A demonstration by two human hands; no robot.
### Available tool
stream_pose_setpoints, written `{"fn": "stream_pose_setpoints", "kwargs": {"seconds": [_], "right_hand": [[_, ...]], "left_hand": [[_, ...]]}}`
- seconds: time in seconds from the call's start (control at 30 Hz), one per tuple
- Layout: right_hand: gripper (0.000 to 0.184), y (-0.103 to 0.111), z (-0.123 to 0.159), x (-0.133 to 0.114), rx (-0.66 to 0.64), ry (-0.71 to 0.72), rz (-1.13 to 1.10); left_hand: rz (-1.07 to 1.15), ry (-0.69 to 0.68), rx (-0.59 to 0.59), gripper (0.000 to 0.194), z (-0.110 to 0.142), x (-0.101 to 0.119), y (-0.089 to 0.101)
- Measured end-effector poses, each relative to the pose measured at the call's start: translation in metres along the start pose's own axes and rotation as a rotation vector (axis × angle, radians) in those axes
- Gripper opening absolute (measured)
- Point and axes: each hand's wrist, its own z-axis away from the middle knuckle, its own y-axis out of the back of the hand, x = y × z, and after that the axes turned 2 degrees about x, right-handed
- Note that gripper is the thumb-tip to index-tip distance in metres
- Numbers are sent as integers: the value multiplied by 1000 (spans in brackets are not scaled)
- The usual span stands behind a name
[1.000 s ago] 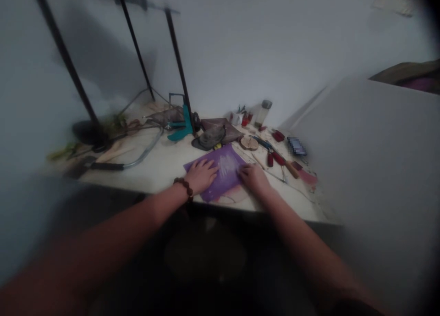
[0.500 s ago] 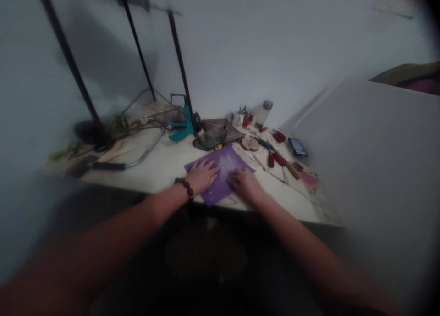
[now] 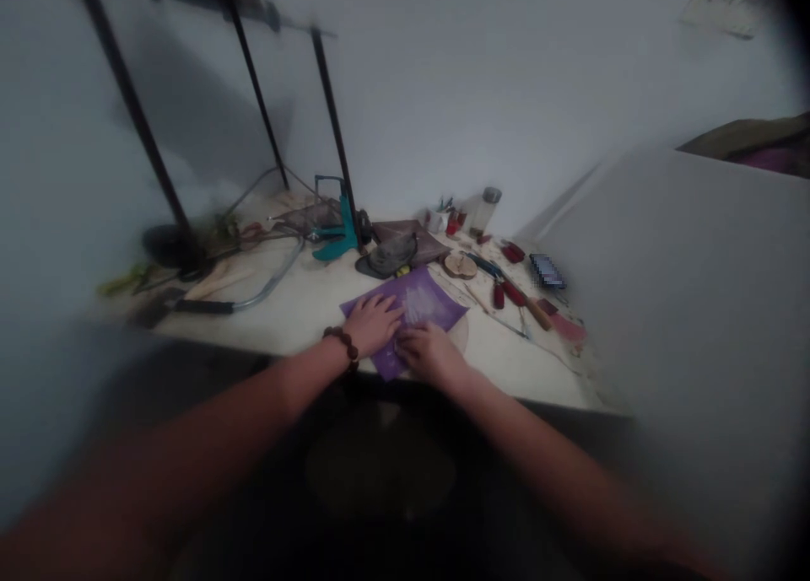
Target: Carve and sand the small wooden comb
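Observation:
A purple sheet [image 3: 443,301], sandpaper by its look, lies on the white tabletop near its front edge, with a pale powdery patch across its middle. My left hand [image 3: 375,324], a brown bead bracelet at its wrist, rests flat on the left half of the sheet, fingers spread. Low on the sheet, close beside it, is my right hand [image 3: 434,357], its fingers curled together and pressed down. Whatever is between those fingers is too small and hidden to name. A faint round outline shows under the sheet's right side.
Behind the sheet lie a grey cap-like thing [image 3: 393,254] and a wood slice [image 3: 460,266]. Red-handled tools [image 3: 514,293] and a phone [image 3: 548,271] are to the right. A frame saw [image 3: 266,290] and a teal tool [image 3: 342,231] lie left, near dark upright posts [image 3: 332,117].
My right hand has slid left and down across the sheet, nearer to my left hand. It uncovers the sheet's right corner. My left hand stays in place.

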Motion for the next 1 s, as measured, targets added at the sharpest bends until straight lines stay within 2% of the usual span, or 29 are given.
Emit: {"fn": "stream_pose_setpoints", "kwargs": {"seconds": [0.13, 0.27, 0.37, 0.43, 0.53, 0.7, 0.83, 0.93, 1.0], "right_hand": [[37, 1, 3, -3, 63, -83, 30], [19, -1, 5, -7, 4, 8, -10], [34, 1, 5, -1, 69, -77, 25], [35, 0, 5, 1, 81, -88, 27], [18, -3, 6, 1, 24, -4, -13], [37, -2, 6, 4, 96, -94, 9], [16, -2, 6, 5, 36, -9, -30], [31, 4, 7, 14, 104, -99, -1], [37, 2, 7, 14, 107, -105, -3]], "left_hand": [[-1, 0, 2, 52, 0, 0, -1], [-3, -2, 2, 52, 0, 0, 0], [-2, 1, 4, 52, 0, 1, 1], [0, 8, 5, 52, 0, 1, 1], [2, 11, 1, 52, 0, 1, 1], [7, 25, -11, 52, 1, 2, 2], [20, 25, -16, 52, 0, 2, 4], [43, 22, -14, 52, 1, 2, 4], [64, 27, -9, 52, 3, 2, 4]]}}
